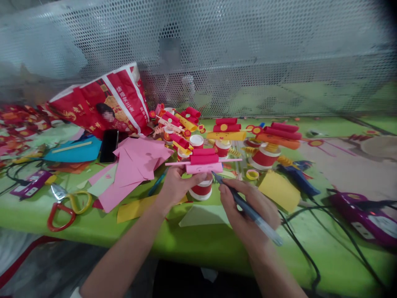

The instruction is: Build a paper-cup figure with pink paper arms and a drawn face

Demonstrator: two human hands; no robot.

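My left hand (178, 186) grips a pink and red rolled-paper figure (204, 167) by its left side, thumb across the front. Two red rolls top the pink roll, which bears drawn face marks, and thin pink strips stick out at both sides. Below it is a red and white paper cup (201, 190). In my right hand (248, 207) is a dark pen (252, 215), its tip at the right end of the pink roll. Similar figures with yellow or orange faces, like the orange one (279, 138), stand on cups behind.
Scissors (66, 207), pink paper sheets (136, 161), a phone (109, 146) and a red bag (108, 101) lie to the left. Yellow paper (279, 191), a blue tool (300, 182), a purple power strip (362, 217) and black cables are on the right. A perforated metal panel (248, 54) rises behind.
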